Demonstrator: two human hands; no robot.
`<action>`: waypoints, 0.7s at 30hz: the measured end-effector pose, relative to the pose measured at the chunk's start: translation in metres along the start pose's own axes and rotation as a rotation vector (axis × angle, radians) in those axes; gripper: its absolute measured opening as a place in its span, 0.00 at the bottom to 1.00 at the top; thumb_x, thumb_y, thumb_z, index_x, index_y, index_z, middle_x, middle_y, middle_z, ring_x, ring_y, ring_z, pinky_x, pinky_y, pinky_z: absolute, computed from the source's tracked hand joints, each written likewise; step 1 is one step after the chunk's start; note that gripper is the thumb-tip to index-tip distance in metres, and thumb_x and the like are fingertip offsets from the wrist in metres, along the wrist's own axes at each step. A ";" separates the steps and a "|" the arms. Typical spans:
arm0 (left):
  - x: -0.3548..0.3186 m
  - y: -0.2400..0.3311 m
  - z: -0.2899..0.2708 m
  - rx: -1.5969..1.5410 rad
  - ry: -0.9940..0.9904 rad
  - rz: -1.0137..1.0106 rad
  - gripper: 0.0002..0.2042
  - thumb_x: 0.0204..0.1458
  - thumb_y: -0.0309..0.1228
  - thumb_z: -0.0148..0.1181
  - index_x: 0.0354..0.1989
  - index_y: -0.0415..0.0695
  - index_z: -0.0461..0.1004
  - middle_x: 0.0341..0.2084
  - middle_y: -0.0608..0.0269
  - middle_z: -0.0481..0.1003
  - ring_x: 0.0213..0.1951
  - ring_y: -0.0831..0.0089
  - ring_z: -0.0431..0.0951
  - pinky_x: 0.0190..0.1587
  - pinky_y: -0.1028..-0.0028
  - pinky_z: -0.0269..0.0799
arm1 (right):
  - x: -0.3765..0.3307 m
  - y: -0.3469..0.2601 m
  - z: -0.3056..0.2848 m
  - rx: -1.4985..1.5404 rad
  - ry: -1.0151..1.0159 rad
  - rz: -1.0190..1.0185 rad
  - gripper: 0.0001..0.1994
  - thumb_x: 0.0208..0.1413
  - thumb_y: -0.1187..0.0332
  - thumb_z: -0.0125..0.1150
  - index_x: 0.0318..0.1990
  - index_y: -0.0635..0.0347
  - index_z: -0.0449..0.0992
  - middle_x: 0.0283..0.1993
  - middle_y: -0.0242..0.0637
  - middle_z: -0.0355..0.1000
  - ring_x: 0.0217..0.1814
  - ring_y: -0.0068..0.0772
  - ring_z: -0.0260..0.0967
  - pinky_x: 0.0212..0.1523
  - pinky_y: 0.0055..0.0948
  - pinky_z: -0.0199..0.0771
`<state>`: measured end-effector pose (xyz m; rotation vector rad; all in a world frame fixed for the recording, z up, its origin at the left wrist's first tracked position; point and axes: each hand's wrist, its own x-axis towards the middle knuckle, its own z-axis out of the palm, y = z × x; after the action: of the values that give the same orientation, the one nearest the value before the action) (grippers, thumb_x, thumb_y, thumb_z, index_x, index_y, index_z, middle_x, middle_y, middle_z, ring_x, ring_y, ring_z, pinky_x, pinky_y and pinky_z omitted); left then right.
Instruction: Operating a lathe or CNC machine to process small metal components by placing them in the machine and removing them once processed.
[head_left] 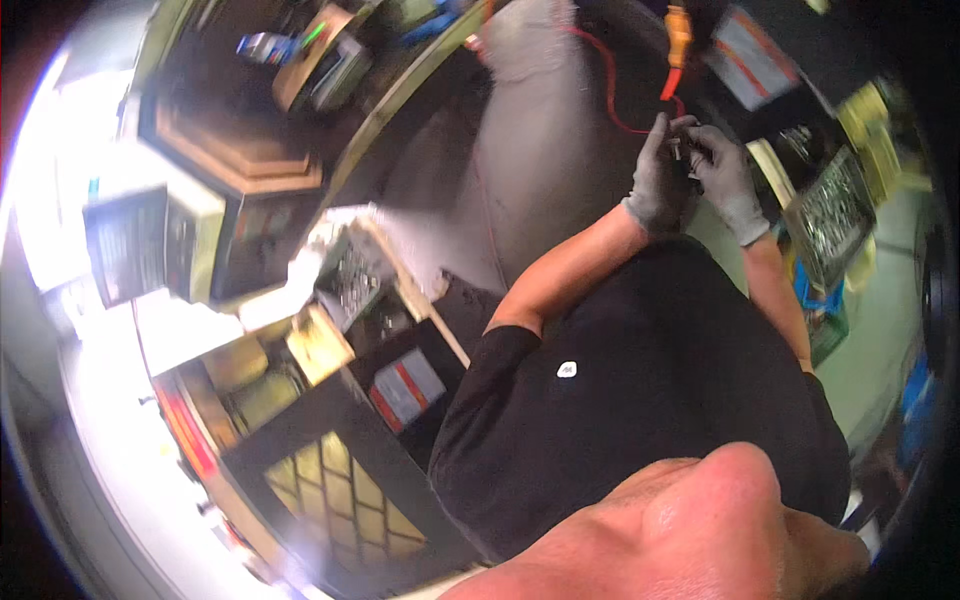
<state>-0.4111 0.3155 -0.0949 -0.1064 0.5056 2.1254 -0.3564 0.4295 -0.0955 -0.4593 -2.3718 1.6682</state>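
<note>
My left hand [654,182] and my right hand [728,182], both in grey gloves, are close together at the upper right. Their fingers are bent around a small spot between them, where tiny metallic glints show. What they pinch is too small and blurred to name. Just beyond the fingertips hangs an orange tool [679,38] with a red lower end. A thin red cord [611,85] curves from the left toward it, passing close to my left fingertips.
A tray of small shiny metal parts [833,218] stands right of my right hand, by yellow bins [870,125]. Another bin of metal parts [355,285] sits left. Dark framed panels [350,500] lie lower left. A hexagonal wooden frame [235,150] is upper left.
</note>
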 end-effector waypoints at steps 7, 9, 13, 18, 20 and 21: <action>-0.071 0.066 -0.056 -0.439 0.134 0.394 0.19 0.62 0.50 0.41 0.47 0.49 0.69 0.38 0.63 0.73 0.41 0.68 0.74 0.50 0.65 0.68 | -0.003 -0.071 0.138 -0.278 -0.182 -0.423 0.10 0.52 0.74 0.57 0.43 0.61 0.75 0.45 0.45 0.71 0.50 0.48 0.69 0.51 0.37 0.70; -0.089 0.079 -0.074 -0.500 0.070 0.435 0.18 0.61 0.49 0.42 0.46 0.49 0.70 0.39 0.62 0.73 0.42 0.67 0.73 0.51 0.65 0.68 | -0.007 -0.083 0.165 -0.221 -0.158 -0.555 0.11 0.52 0.74 0.58 0.44 0.59 0.76 0.44 0.44 0.71 0.48 0.47 0.70 0.50 0.38 0.69; -0.127 0.107 -0.092 -0.429 -0.092 0.589 0.17 0.60 0.46 0.43 0.44 0.46 0.71 0.43 0.59 0.72 0.46 0.62 0.72 0.52 0.65 0.68 | -0.009 -0.098 0.212 -0.206 -0.230 -0.788 0.12 0.51 0.74 0.59 0.45 0.59 0.77 0.44 0.43 0.71 0.46 0.46 0.70 0.48 0.37 0.69; -0.170 0.140 -0.117 -0.301 0.123 0.793 0.18 0.60 0.44 0.42 0.45 0.42 0.70 0.42 0.57 0.73 0.46 0.60 0.72 0.53 0.64 0.68 | -0.004 -0.114 0.261 -0.188 -0.415 -0.958 0.15 0.45 0.74 0.62 0.44 0.58 0.77 0.42 0.41 0.72 0.46 0.46 0.70 0.49 0.39 0.68; -0.182 0.151 -0.121 -0.343 0.101 0.839 0.19 0.60 0.44 0.41 0.45 0.42 0.70 0.42 0.56 0.73 0.47 0.60 0.72 0.54 0.65 0.68 | 0.006 -0.115 0.287 -0.140 -0.468 -1.021 0.16 0.44 0.73 0.63 0.44 0.58 0.77 0.42 0.41 0.73 0.46 0.46 0.70 0.49 0.40 0.68; -0.187 0.159 -0.122 -0.362 0.087 0.859 0.19 0.60 0.44 0.41 0.45 0.41 0.70 0.42 0.56 0.73 0.47 0.61 0.73 0.54 0.65 0.68 | 0.011 -0.117 0.299 -0.107 -0.492 -1.071 0.16 0.43 0.73 0.63 0.44 0.58 0.77 0.41 0.40 0.73 0.46 0.46 0.71 0.49 0.42 0.68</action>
<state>-0.4465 0.0442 -0.1070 -0.2146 0.2141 3.0539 -0.4842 0.1350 -0.0874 1.1399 -2.2587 1.1687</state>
